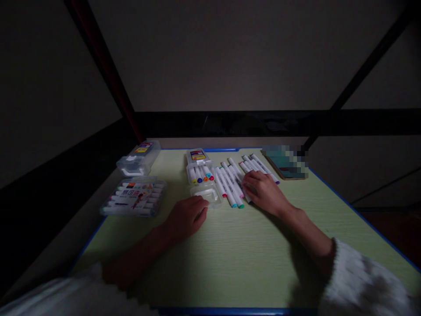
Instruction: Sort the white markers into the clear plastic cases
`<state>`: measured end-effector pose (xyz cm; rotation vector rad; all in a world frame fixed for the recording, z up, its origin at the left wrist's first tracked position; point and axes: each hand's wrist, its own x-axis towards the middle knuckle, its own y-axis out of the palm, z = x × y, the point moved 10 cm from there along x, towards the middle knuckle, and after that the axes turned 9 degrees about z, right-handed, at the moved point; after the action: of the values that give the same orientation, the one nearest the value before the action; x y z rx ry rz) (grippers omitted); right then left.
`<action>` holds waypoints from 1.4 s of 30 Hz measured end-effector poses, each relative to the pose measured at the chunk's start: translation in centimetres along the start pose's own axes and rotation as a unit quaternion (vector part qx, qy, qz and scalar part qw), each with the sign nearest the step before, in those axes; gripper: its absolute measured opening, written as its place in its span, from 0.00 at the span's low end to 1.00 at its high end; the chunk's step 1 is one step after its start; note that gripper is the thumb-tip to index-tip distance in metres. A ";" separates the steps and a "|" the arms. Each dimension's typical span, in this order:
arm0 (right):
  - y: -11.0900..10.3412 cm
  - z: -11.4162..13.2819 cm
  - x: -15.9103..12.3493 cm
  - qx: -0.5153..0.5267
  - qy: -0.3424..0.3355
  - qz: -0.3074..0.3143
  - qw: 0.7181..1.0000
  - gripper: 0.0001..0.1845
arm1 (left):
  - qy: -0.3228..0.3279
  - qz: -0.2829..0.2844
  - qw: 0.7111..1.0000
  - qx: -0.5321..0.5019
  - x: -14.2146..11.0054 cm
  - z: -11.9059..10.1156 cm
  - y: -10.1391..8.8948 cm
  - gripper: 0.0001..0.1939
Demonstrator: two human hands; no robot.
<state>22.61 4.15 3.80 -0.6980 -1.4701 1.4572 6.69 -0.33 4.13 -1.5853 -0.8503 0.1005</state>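
Note:
My left hand (189, 217) is closed, its fingertips at the near-left edge of the open clear flap (215, 199) of a small plastic marker case (189, 171). Several white markers with coloured ends stand inside that case. Over the right side of a row of loose white markers (226, 186), my right hand (265, 191) has its fingers curled down around a marker (248, 197); the hand covers most of it. Red, blue, green and pink ends face me along the row. Behind my right hand lies a second group of loose markers (259, 163).
At the left lie a filled clear marker case (134, 197) with a printed label and, behind it, another clear plastic case (140, 158). A phone (284, 162), partly blurred, rests at the far right. The pale table (223, 263) has a blue edge; a wall rises behind it.

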 end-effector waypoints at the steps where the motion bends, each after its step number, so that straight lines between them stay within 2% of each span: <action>1: 0.0 0.0 0.0 0.002 -0.001 0.000 1.000 0.08 | -0.001 0.002 1.000 0.000 0.0 0.0 0.0 0.08; 13: -0.3 -0.1 -0.2 0.004 0.020 -0.029 0.999 0.09 | 0.030 0.000 0.999 0.012 0.0 -0.7 -0.1 0.09; 28: -0.1 -0.2 -0.2 0.000 0.012 -0.024 1.000 0.10 | 0.075 0.015 0.997 0.028 -0.2 -1.7 0.1 0.11; 31: -0.9 -1.4 -0.3 0.001 0.029 -0.033 0.999 0.10 | 0.089 0.011 0.995 0.035 -0.3 -1.9 0.0 0.10; 42: -4.1 -9.0 -2.7 -0.010 0.136 -0.089 0.987 0.10 | 0.102 0.009 0.994 0.042 -0.3 -2.2 0.0 0.10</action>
<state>32.54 5.18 6.05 -0.7273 -1.3026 1.1632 7.62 -2.31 4.48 -1.4962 -0.6651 -0.0129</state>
